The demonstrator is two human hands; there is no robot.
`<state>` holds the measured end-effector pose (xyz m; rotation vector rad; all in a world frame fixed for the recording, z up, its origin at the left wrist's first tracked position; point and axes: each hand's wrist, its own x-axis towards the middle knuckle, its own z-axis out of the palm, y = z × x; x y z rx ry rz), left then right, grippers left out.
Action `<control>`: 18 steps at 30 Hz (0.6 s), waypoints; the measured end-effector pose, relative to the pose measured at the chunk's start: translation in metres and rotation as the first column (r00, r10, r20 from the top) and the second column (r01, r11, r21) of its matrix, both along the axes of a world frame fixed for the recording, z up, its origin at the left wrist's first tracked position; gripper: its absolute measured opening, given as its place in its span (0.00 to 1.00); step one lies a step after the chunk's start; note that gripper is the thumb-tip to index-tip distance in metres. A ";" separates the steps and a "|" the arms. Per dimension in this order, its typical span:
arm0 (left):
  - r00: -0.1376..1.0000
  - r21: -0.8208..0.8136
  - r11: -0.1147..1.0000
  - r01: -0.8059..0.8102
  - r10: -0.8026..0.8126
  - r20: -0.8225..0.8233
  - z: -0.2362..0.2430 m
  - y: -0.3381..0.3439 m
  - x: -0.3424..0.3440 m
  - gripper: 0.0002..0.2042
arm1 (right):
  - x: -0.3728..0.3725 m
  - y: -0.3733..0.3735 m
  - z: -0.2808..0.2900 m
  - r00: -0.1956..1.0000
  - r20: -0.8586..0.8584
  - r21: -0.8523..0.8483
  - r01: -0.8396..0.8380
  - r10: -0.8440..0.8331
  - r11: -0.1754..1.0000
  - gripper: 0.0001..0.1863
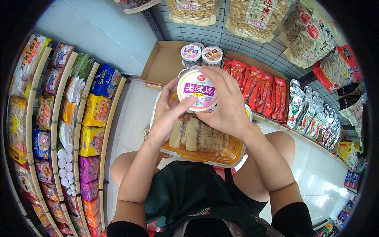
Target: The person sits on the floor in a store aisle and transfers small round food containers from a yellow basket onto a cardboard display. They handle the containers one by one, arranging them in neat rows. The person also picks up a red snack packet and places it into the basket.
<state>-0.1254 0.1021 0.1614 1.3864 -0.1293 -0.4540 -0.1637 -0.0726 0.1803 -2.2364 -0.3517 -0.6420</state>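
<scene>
A round plastic tub (197,90) with a white and purple lid is between my two hands, its lid facing up. My left hand (165,107) grips its left side, thumb across the lid's lower edge. My right hand (224,102) wraps round its right side, fingers over the top edge. Beneath the tub is an orange plastic basket (205,158) between my knees. Packs of pale brown, bar-shaped snacks (215,138) lie in it. Another yellow-rimmed tub (248,112) shows partly beside my right wrist, mostly hidden.
Ahead, a cardboard tray (164,59) holds a few similar tubs (191,52). To its right are red snack packets (258,90) and silvery packets (312,112). Bags of seeds (258,17) hang above on a wire grid. Shelves of colourful packaged food (94,110) line the left.
</scene>
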 end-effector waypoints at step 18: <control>0.883 0.170 0.931 -0.323 0.361 -0.301 -0.147 0.034 0.202 0.25 | 0.030 -0.003 -0.022 0.945 -0.301 -0.103 0.099 -0.126 0.990 0.26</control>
